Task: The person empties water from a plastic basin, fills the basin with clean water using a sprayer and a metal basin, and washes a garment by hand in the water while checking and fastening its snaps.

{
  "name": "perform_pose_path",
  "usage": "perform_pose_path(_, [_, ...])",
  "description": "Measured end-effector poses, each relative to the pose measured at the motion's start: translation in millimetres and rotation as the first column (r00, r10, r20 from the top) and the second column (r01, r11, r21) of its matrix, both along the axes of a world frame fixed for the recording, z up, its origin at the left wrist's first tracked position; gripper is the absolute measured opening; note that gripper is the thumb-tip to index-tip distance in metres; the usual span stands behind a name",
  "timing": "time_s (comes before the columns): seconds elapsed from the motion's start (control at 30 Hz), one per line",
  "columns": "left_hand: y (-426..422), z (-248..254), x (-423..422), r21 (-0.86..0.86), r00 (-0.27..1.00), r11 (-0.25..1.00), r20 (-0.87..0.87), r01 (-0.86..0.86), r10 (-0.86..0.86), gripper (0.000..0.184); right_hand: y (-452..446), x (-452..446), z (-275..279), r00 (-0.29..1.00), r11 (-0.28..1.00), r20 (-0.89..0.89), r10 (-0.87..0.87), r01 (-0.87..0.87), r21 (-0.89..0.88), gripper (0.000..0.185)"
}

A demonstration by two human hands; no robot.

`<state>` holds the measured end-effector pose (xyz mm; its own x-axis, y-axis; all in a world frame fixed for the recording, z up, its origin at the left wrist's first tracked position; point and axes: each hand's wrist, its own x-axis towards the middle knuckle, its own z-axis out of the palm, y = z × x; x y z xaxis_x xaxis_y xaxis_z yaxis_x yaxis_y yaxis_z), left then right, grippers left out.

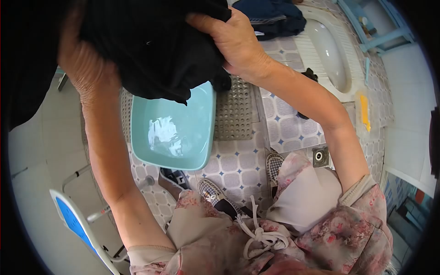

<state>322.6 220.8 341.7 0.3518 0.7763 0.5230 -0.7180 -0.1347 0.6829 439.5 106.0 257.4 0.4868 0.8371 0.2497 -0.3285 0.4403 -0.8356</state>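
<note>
A black cloth (160,50) hangs bunched between my two hands above the far part of the basin. My right hand (236,43) grips its right side, thumb lying over the fabric. On the left side of the cloth, my left hand (89,68) is raised against it, with its fingertips hidden in the dark fabric and shadow. Below stands a light turquoise basin (183,158) with shiny water (165,133) in it. The lowest tip of the cloth overlaps the basin's far part in view; whether it touches the water cannot be told.
Right of the basin are a perforated mat (236,114), a squat toilet (327,50) and a floor drain (320,156). Dark blue clothes (270,18) lie at the top. A blue-and-white chair (75,222) stands at left, a light blue shelf (385,39) at upper right.
</note>
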Motion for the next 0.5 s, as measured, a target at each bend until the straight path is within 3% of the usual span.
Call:
perform_pose_path(0.07, [-18,4,-18,0.178,1.0,0.984,-0.015,0.024,-0.021,0.037,18,-24,-3,0.972,0.977,-0.172,0.162,-0.134,0.165,0.039])
perform_pose_path(0.17, [21,30,-62,0.186,0.99,0.976,-0.065,-0.112,0.126,0.037,49,-55,24,0.97,0.945,-0.112,0.217,-0.18,0.272,0.037])
perform_pose_path(0.27, [56,65,-124,0.161,0.961,0.951,-0.04,-0.266,0.275,0.037,43,-95,77,0.983,0.932,0.169,-0.071,0.005,0.362,0.038])
perform_pose_path(0.37, [65,100,-194,0.207,0.921,0.902,-0.008,-0.379,0.389,0.037,30,-123,135,0.969,0.901,0.237,-0.074,-0.037,0.432,0.039])
perform_pose_path(0.5, [54,139,-267,0.28,0.867,0.829,0.024,-0.484,0.498,0.037,24,-157,154,0.969,0.788,0.242,-0.055,-0.106,0.606,0.039])
